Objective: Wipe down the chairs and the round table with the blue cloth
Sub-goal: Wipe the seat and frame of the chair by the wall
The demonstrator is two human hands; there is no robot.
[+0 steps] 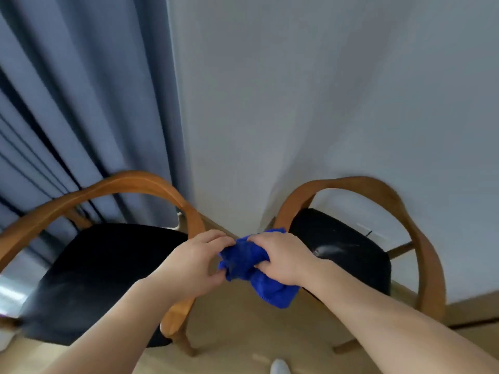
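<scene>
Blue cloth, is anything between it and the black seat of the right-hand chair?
Nothing visible does. The left hand and right hand grip the blue cloth in the air, and the black seat lies bare just beyond it.

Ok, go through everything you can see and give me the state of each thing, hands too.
blue cloth: bunched up, held by both hands.
left hand: pinches the cloth's left edge.
right hand: grips the cloth from above.
left chair: upright, not being wiped.
right chair: upright, not being wiped.
curtain: drawn, hanging in folds.
</scene>
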